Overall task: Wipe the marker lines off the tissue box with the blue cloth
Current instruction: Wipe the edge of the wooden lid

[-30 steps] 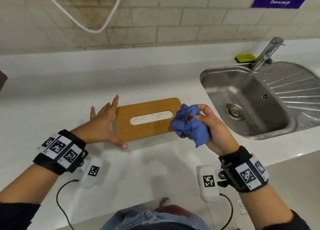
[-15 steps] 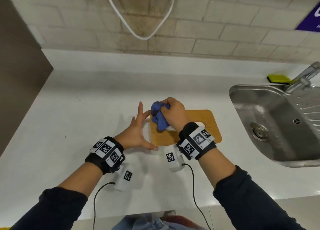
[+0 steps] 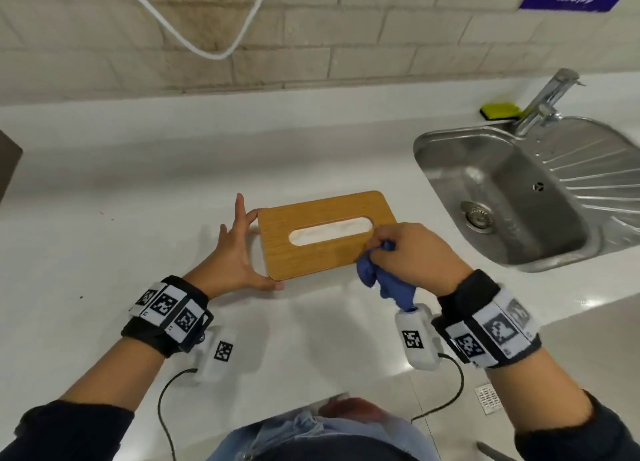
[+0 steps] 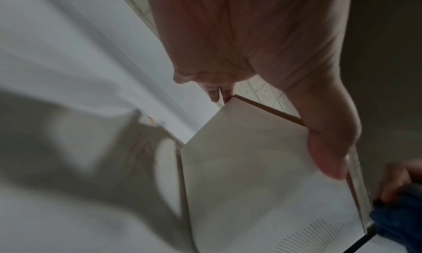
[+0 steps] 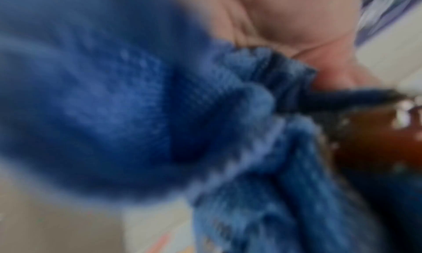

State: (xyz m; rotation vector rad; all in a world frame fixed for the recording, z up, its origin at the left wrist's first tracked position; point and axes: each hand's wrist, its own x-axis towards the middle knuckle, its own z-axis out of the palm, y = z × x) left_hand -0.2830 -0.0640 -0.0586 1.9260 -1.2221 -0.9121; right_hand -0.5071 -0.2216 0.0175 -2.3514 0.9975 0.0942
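Right hand (image 3: pixel 412 256) grips the bunched blue cloth (image 3: pixel 384 280) against the tissue box (image 3: pixel 322 252) lid's near right edge; left hand (image 3: pixel 235 252), fingers straight, braces the box's left end.

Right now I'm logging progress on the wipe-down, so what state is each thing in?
tissue box: flat on the counter, wooden lid on, no marker lines visible on the exposed lid.
blue cloth: bunched, pressed on the lid's near right corner.
left hand: open, bracing the box's left end.
right hand: fingers curled round the cloth.
tap: no water seen running.
sink: basin holds nothing.
sponge: lying behind the sink.
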